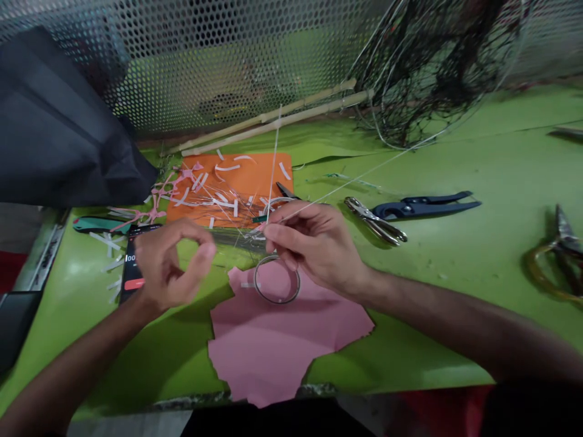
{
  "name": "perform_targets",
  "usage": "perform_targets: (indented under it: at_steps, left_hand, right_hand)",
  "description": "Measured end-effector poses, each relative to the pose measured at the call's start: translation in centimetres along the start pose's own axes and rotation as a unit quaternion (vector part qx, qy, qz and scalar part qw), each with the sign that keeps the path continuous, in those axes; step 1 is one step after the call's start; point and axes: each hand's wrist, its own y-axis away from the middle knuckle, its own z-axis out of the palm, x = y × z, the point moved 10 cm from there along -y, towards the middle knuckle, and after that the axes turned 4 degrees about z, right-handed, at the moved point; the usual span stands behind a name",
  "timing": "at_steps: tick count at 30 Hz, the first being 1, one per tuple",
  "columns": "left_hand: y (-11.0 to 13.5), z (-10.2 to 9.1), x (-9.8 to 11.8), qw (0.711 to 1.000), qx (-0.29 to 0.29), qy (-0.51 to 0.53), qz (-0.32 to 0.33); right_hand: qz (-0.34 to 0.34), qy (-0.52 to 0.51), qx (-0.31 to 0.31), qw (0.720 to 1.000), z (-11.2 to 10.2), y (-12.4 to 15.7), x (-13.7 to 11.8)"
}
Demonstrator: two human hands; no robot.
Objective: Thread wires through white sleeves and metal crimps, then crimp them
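My right hand (305,243) is closed in a pinch on a thin ring (279,301), which hangs below the fingertips. Two thin pale strands come out at the same grip: one strand (274,161) rises upward, and a longer strand (364,175) slants off to the upper right. Left of the ring, my left hand (175,264) is raised with thumb and forefinger curled together at their tips; anything between them is too fine to make out. Beneath the ring lies a ragged-edged pink sheet (273,346) on the green table (455,303).
Paper strips lie on an orange sheet (195,167). A phone (132,261) and green-handled tool (100,224) sit left. To the right are metal pliers (378,224), dark-handled cutters (423,204) and scissors (553,261). Bamboo sticks (273,124) and black netting (423,73) are behind.
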Motion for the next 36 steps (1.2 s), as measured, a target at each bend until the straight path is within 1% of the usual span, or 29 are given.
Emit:
perform_targets:
  at_steps: [1, 2, 3, 4, 6, 10, 13, 21, 29, 36]
  left_hand:
    - [0.3, 1.5, -0.8, 0.997, -0.034, 0.051, -0.042]
    - [0.5, 2.9, -1.3, 0.988, -0.055, 0.121, -0.081]
    - [0.8, 4.3, -1.4, 0.972, -0.082, 0.193, -0.106]
    - [0.9, 5.2, -1.2, 0.958, -0.094, 0.246, -0.115]
    - [1.0, 6.0, -1.2, 0.945, -0.092, 0.281, -0.139]
    - [1.3, 5.5, -1.2, 0.947, -0.043, 0.275, -0.164]
    - [1.5, 5.5, -1.2, 0.946, -0.038, 0.269, -0.179]
    - [1.9, 5.3, -1.4, 0.938, -0.009, 0.282, -0.201]
    - [2.0, 5.5, -1.8, 0.931, -0.005, 0.295, -0.215]
    - [2.1, 5.5, -1.8, 0.938, -0.015, 0.281, -0.204]
  right_hand:
    - [-0.001, -0.002, 0.000, 1.000, 0.0, 0.0, 0.0]
    - [-0.002, -0.001, -0.002, 1.000, 0.0, -0.1, 0.0]
    - [-0.003, 0.000, -0.004, 1.000, 0.0, -0.1, 0.0]
    - [-0.005, 0.005, -0.005, 1.000, 0.0, -0.2, 0.0]
    - [-0.010, 0.020, 0.000, 1.000, 0.0, -0.2, -0.1]
    - [-0.044, 0.074, 0.021, 0.996, -0.3, 0.0, -1.1]
    - [-0.069, 0.109, 0.025, 0.991, -0.2, 0.2, -1.8]
    - [-0.075, 0.134, 0.019, 0.988, 0.1, 0.2, -2.1]
    - [-0.067, 0.142, 0.025, 0.987, 0.0, 0.2, -2.2]
    - [-0.065, 0.148, 0.033, 0.986, -0.2, 0.2, -2.0]
